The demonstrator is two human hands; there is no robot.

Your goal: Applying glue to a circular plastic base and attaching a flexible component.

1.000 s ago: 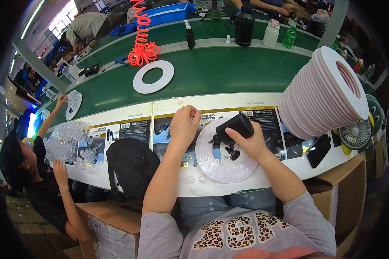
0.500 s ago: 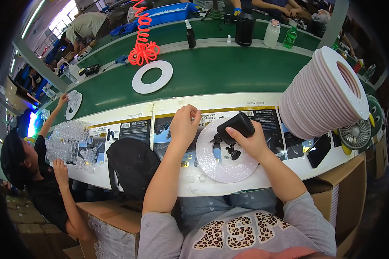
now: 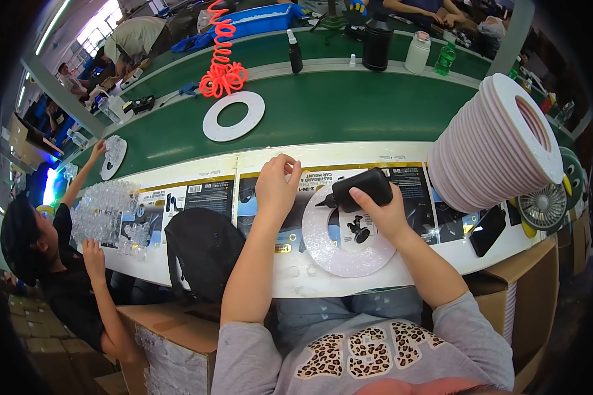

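Co-worker in black (image 3: 43, 257) at far left, seated low, one arm raised to a white ring (image 3: 113, 158) on the green conveyor belt (image 3: 349, 108), a heap of clear plastic parts (image 3: 109, 210) just beside on the pale worktop (image 3: 197, 168). Black bag (image 3: 207, 250) next, slumped against the worktop's near edge, a cardboard box (image 3: 171, 342) below it. Farther back on the belt, a coiled orange air hose (image 3: 223, 56) hanging down, and a second white ring (image 3: 234, 116) lying flat just beside its lower end.

Left hand (image 3: 277, 187) resting on the printed sheets near the middle, fingers curled loosely inward, thumb and forefinger pinched close together; whether anything small sits between them, cannot tell. Just right of it, a white foam ring (image 3: 323, 247) lying flat on the worktop, a small black mount part (image 3: 359, 230) seen in its centre hole.

Right hand (image 3: 382, 210) wrapped around a black squeeze bottle (image 3: 362, 187), fingers closed firmly on its body, nozzle pointing left and touching or almost touching the ring's upper rim.

Farther right, a tall leaning stack of white-and-pink foam rings (image 3: 494, 145), then a small desk fan (image 3: 541, 207) near the worktop's end. Along the far side of the belt, a black flask (image 3: 377, 45), a white bottle (image 3: 417, 52) and a green bottle (image 3: 445, 58).
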